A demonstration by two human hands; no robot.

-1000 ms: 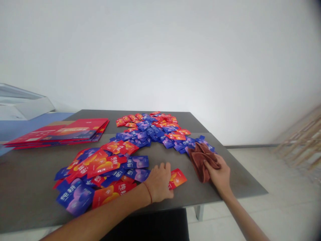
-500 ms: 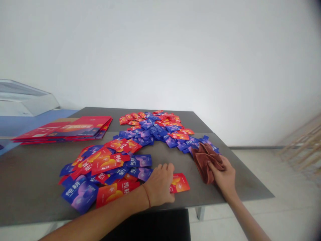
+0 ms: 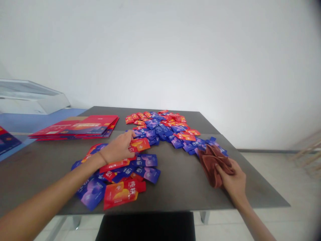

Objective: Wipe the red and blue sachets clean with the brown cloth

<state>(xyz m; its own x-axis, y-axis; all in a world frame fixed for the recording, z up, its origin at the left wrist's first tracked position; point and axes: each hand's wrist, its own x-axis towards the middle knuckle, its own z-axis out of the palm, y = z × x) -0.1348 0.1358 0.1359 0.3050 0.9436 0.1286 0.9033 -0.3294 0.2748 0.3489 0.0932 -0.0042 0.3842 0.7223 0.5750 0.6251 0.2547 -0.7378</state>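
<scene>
A red packet (image 3: 140, 145) tops the near pile (image 3: 124, 172), its end beneath the curled left hand (image 3: 119, 146); whether pinched, I cannot tell; the right hand (image 3: 233, 179) clutches a brown cloth (image 3: 212, 163), perhaps bunched to fit one palm; leftward, flattened cartons (image 3: 85, 128) lie stacked, probably saving room.

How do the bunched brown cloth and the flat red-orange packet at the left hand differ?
The bunched brown cloth is plain; the flat red-orange packet is printed. The right hand grips the cloth; the left hand partly covers the packet. The cloth looks bulkier than the packet. Each is at one hand.
</scene>
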